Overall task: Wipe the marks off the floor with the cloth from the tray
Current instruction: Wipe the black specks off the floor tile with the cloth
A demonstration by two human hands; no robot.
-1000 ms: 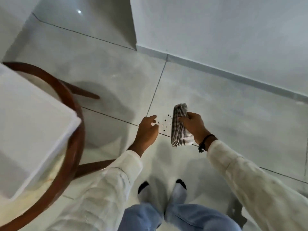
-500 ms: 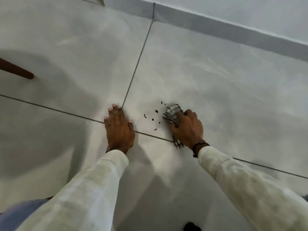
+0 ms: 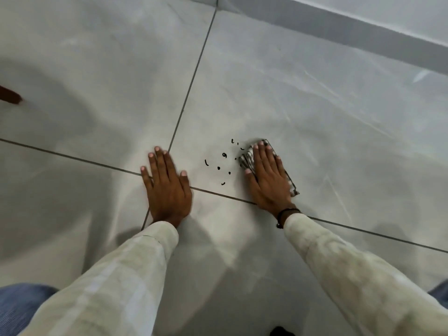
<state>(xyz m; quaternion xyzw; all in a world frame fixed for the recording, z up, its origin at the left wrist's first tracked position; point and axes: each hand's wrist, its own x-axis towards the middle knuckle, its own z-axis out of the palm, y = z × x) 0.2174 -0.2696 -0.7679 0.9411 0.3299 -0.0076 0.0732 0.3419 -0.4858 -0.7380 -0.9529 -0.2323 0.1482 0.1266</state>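
Several small black marks point(image 3: 224, 161) dot the pale grey tiled floor point(image 3: 315, 112) between my hands. My right hand point(image 3: 266, 178) lies flat, fingers spread, pressing a folded checked cloth point(image 3: 247, 159) onto the floor at the right edge of the marks. The cloth shows past the fingertips and along the hand's right side. My left hand point(image 3: 167, 185) rests flat on the floor left of the marks, over a grout crossing, holding nothing. The tray is out of view.
A grey skirting board point(image 3: 339, 32) and wall run along the top right. A dark wooden leg tip point(image 3: 9, 96) pokes in at the left edge. My knees in blue jeans point(image 3: 14, 309) sit at the bottom corners.
I have crouched from standing to the floor. The left hand has planted itself flat. The right hand brought the cloth down and flattened from a bunched grip to a spread palm on it.
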